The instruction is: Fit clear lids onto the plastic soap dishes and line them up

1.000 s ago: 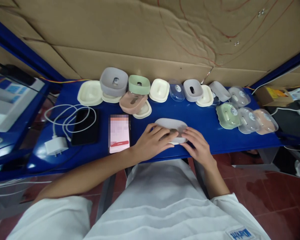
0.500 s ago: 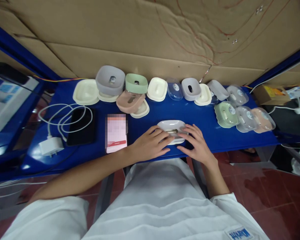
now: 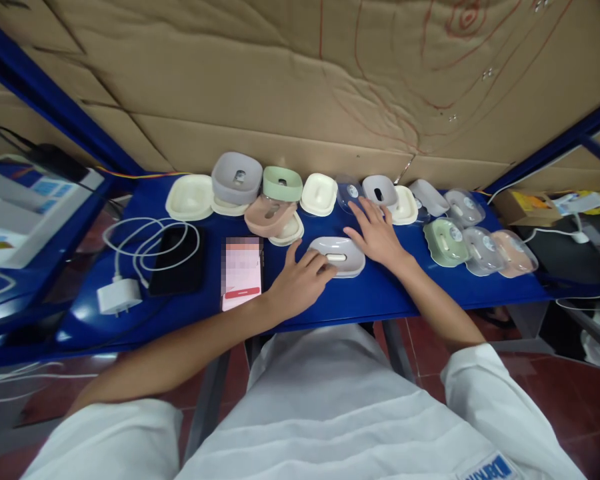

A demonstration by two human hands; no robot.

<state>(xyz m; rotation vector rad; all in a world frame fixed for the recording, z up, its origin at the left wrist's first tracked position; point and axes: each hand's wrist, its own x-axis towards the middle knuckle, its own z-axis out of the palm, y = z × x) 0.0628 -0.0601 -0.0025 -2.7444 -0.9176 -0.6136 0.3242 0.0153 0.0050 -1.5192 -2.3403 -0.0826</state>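
A light grey soap dish (image 3: 349,257) with a pale raised bar in its middle lies near the front of the blue table. My left hand (image 3: 300,279) rests at its left end, fingers loosely bent and apart, some overlapping the rim. Beyond the dish's right side, my right hand (image 3: 377,235) reaches toward the back row with spread fingers. Its fingertips are close to a clear lid (image 3: 349,191) with a round sticker and a grey oval-holed dish (image 3: 380,189); contact with either cannot be made out.
Along the back stand cream trays (image 3: 190,197), a large grey dish (image 3: 237,175), a green dish (image 3: 283,181) and a pink dish (image 3: 270,215). Several lidded dishes (image 3: 447,241) sit at right. A phone (image 3: 243,273), white cable and charger (image 3: 119,296) lie at left.
My right hand has left the soap dish and moved forward to the back row. My left hand has shifted slightly to the dish's left end. The camera view has tilted a little.
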